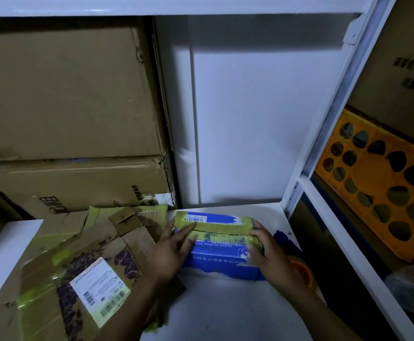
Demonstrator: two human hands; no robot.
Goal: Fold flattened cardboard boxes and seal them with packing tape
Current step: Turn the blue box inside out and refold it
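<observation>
"How far had the person got?"

"The blue box (220, 254) stood folded on the white table (225, 303). Its top flaps (215, 228) were down, but the seam showed no fresh tape, so sealing looked undone."

"And the hands?"

"The left hand (174, 249) pressed flat, fingers straight, on the flaps. The right hand (269, 257) curled round the box's right end."

"Materials?"

"Glossy printed card with old yellowed tape crinkled on it. An orange tape roll (303, 270) lay by the right wrist. Creased brown flats (78, 254) lay piled to the left."
</observation>
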